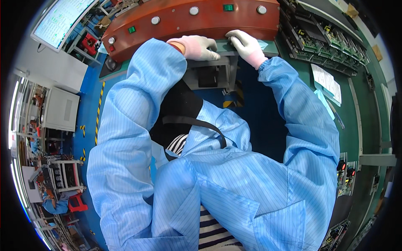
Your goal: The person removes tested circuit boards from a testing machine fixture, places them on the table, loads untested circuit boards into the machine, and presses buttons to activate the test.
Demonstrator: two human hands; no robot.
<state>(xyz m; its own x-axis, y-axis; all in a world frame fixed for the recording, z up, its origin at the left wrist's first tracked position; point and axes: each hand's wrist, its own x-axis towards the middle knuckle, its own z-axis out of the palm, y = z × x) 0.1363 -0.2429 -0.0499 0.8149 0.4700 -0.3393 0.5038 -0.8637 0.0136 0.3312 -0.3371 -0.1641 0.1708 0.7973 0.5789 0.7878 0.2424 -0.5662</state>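
Both my hands wear white gloves with pink cuffs and rest at the front edge of the green bench top (271,48), just below a red-brown control panel (176,21). My left hand (201,47) lies at the edge with its thumb and fingers apart, pointing right; I see nothing in it. A short gap away, my right hand (246,45) bends down over the edge, fingers pointing left and somewhat spread, also with nothing visible in it. The panel carries silver round buttons (194,11) and green switches (228,7). Light-blue sleeves cover both arms.
Racked circuit boards (326,35) stand at the right. Papers (325,83) and a pen (339,120) lie on the green bench there. A black mouse (110,63) sits left of the panel, below a monitor (60,21). Under the bench is a grey frame (228,71).
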